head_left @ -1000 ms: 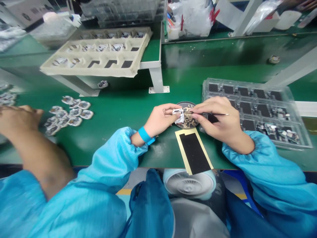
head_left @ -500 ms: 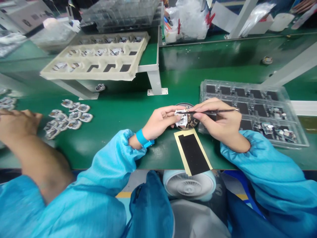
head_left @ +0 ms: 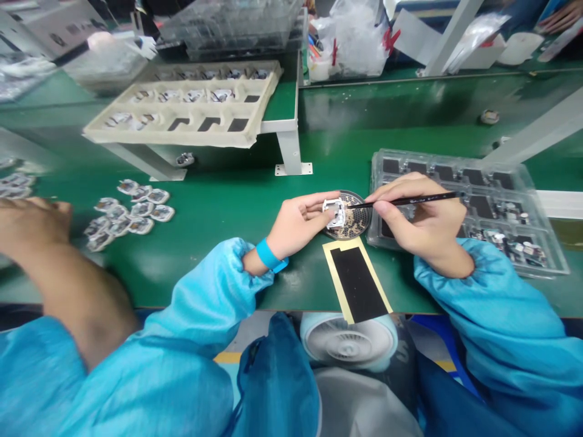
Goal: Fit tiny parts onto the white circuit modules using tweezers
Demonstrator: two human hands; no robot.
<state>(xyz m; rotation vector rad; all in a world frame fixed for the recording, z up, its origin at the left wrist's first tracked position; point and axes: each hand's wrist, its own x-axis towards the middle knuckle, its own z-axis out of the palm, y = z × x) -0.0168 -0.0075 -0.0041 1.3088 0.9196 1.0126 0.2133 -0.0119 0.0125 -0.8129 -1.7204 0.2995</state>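
My left hand (head_left: 298, 221) pinches a small white square part (head_left: 334, 210) and holds it over a round dish (head_left: 354, 223) of tiny dark pieces. My right hand (head_left: 416, 218) grips a thin black brush (head_left: 410, 199) like a pen, its tip touching the white part. Both hands hover just above the green bench, close together. Blue sleeves cover both my arms, and a blue band sits on my left wrist.
A black strip on yellow backing (head_left: 358, 282) lies near the bench edge. A clear compartment tray (head_left: 519, 182) stands at right, a beige tray (head_left: 182, 130) on a raised shelf at back left. Loose small parts (head_left: 130, 212) lie left, beside another person's arm (head_left: 50, 255).
My right hand has drawn back to the right and raised the brush's rear end, keeping the tip at the white part. The other person's hand at left shifted slightly.
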